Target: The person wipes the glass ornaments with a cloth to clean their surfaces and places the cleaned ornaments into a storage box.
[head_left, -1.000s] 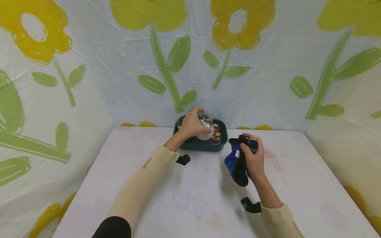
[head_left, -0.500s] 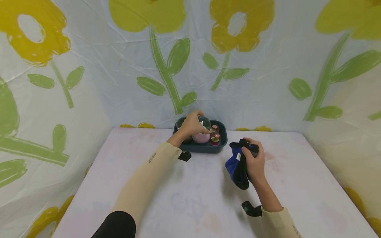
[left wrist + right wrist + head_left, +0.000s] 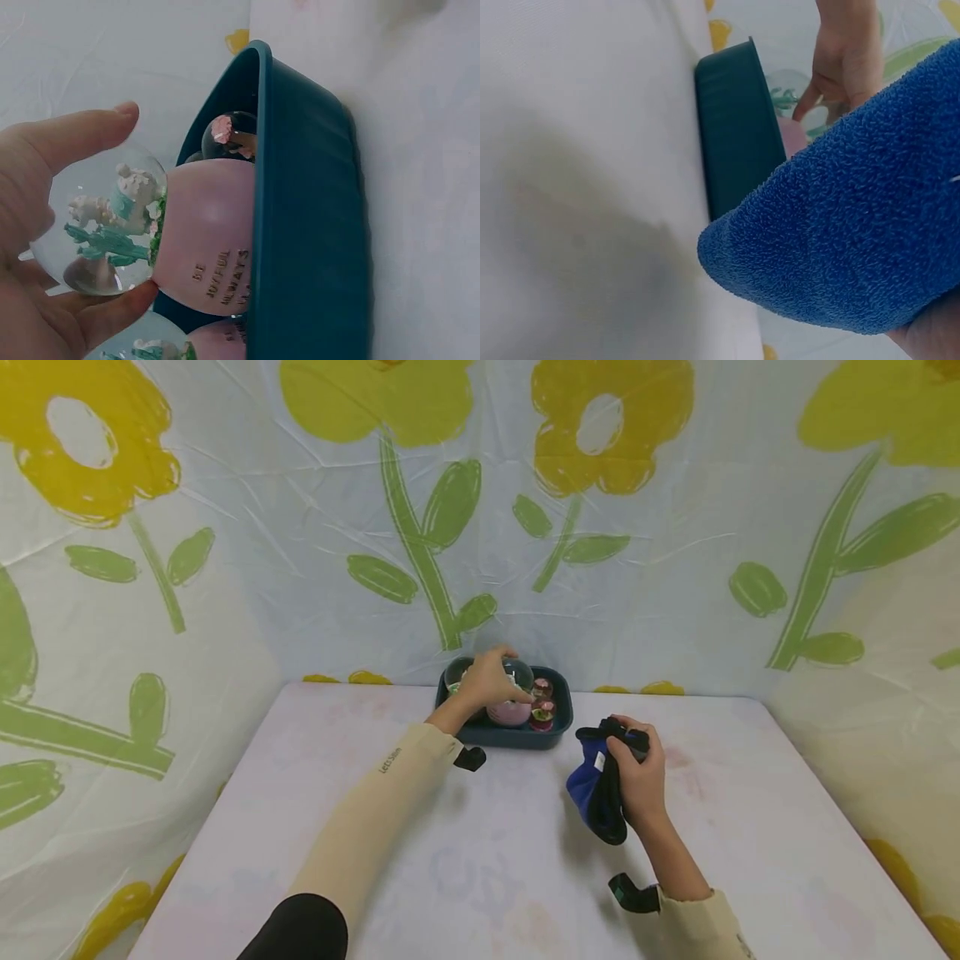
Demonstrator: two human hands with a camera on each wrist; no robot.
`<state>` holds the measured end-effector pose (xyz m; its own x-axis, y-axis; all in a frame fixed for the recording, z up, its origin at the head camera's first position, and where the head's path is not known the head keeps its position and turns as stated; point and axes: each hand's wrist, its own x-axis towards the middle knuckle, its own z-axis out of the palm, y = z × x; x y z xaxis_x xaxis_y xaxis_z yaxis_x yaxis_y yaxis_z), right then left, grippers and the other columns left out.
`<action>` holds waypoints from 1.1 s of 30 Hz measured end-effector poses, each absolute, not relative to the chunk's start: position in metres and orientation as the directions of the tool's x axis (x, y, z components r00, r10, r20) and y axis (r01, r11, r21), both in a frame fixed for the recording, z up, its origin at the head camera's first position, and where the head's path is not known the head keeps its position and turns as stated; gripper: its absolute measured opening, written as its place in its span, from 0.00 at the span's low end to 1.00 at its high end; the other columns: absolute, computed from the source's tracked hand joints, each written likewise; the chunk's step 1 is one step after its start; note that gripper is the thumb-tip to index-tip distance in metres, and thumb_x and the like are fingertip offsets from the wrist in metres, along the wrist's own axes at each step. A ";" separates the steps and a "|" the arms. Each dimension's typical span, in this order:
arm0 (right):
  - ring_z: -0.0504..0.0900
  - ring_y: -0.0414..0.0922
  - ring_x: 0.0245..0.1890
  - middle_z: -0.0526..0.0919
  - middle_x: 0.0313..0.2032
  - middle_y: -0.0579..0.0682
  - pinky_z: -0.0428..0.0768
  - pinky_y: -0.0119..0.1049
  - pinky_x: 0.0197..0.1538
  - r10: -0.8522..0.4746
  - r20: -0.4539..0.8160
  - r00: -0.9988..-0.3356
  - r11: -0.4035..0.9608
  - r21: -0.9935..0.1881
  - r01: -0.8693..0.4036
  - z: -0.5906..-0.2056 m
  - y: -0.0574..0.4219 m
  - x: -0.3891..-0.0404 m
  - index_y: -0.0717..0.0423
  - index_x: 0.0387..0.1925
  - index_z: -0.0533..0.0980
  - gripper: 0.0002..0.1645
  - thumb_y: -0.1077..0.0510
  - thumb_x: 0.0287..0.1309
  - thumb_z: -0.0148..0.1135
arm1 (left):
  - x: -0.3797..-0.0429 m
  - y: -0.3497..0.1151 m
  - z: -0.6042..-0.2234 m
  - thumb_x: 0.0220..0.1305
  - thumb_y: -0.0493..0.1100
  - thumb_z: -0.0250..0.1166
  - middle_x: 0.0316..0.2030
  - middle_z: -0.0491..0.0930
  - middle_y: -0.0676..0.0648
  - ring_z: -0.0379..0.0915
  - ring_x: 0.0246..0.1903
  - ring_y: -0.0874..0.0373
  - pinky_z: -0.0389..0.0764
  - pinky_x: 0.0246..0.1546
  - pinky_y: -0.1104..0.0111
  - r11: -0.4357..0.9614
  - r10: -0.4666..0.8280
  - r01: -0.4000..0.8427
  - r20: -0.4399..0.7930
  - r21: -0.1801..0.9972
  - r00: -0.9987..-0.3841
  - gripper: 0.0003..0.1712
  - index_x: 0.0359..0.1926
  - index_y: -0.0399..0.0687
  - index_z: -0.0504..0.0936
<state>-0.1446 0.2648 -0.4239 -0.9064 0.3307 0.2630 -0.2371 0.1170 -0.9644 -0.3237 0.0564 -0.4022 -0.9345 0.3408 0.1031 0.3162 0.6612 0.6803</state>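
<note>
My left hand (image 3: 486,681) curls around the clear dome of a snow globe (image 3: 206,232) with a pink lettered base. Its thumb and fingers lie on opposite sides of the glass, which has white animal figures and a teal cactus inside. The base sits inside a dark teal bin (image 3: 517,738). A second pink-based snow globe (image 3: 216,339) stands beside it. To the right of the bin, my right hand (image 3: 643,777) grips a blue terry cloth (image 3: 847,217) with black edging and a white tag, above the table.
Two small globes with reddish bases (image 3: 542,714) sit at the bin's right end. The bin stands at the back edge of the white table (image 3: 480,860), before a flower-printed curtain (image 3: 300,527). Dark wrist-camera mounts (image 3: 633,893) project from both sleeves.
My left hand has lowered the snow globe into the bin, and its base now rests lower among the other globes. The right hand keeps hold of the blue cloth, almost still.
</note>
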 end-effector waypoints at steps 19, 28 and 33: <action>0.69 0.46 0.59 0.73 0.57 0.53 0.61 0.43 0.65 0.352 0.220 -0.910 0.119 -0.975 -0.190 -0.432 0.263 -0.147 0.71 0.49 0.64 0.16 0.62 0.66 0.50 | -0.320 0.057 -0.431 0.32 0.65 0.81 0.50 0.80 0.51 0.76 0.45 0.54 0.77 0.43 0.61 0.609 0.229 0.357 0.274 0.709 -0.934 0.51 0.60 0.55 0.73; 0.69 0.44 0.58 0.74 0.56 0.53 0.61 0.42 0.64 0.367 0.216 -0.905 0.117 -0.976 -0.186 -0.434 0.265 -0.147 0.72 0.50 0.65 0.17 0.62 0.66 0.51 | -0.313 0.059 -0.450 0.34 0.58 0.83 0.47 0.82 0.46 0.78 0.38 0.54 0.79 0.40 0.63 0.527 0.225 0.364 0.286 0.768 -0.931 0.48 0.60 0.50 0.77; 0.69 0.45 0.58 0.73 0.57 0.52 0.63 0.43 0.64 0.377 0.204 -0.904 0.134 -0.977 -0.165 -0.433 0.265 -0.145 0.71 0.51 0.65 0.18 0.60 0.66 0.51 | -0.312 0.058 -0.453 0.34 0.58 0.83 0.49 0.81 0.47 0.78 0.42 0.55 0.79 0.40 0.64 0.537 0.220 0.367 0.294 0.759 -0.930 0.49 0.61 0.51 0.77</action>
